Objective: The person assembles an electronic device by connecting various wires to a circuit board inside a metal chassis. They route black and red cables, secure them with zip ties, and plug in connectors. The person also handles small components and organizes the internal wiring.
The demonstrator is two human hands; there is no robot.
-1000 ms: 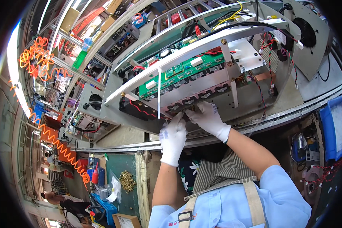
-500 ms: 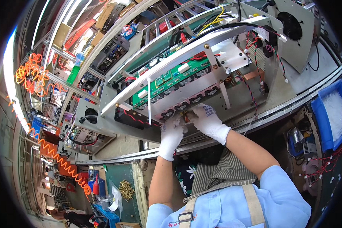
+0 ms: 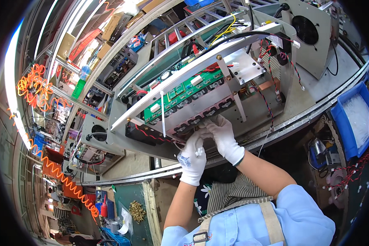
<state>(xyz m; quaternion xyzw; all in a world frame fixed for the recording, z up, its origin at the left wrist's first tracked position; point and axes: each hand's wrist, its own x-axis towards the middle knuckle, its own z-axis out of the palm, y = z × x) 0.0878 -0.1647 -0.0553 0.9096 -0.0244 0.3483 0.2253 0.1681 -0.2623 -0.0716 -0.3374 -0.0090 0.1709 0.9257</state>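
Both my hands wear white knit gloves and meet at the lower front edge of a grey metal equipment chassis [image 3: 258,110]. My left hand [image 3: 192,160] is closed with its fingertips pinched together, and small white ends show beside its fingers. My right hand [image 3: 224,138] has its fingers bent and pressed in close to the left fingertips. What they pinch is hidden by the gloves. Just above them runs a row of black clips [image 3: 209,115]. Higher up is a green circuit board [image 3: 186,93] behind a pale metal rail [image 3: 180,73]. A white strip [image 3: 163,115] hangs from that rail.
Twisted red and black wires with white plugs [image 3: 270,107] dangle at the chassis's right. A blue bin [image 3: 352,123] of clear pieces stands far right, near red wire bundles [image 3: 354,170]. Brass fittings [image 3: 137,211] lie lower left, near a coiled orange hose [image 3: 69,174].
My left hand has turned and moved slightly right, and its fingers now meet the right hand's. My right hand has drawn a little closer. The chassis appears slightly shifted in view.
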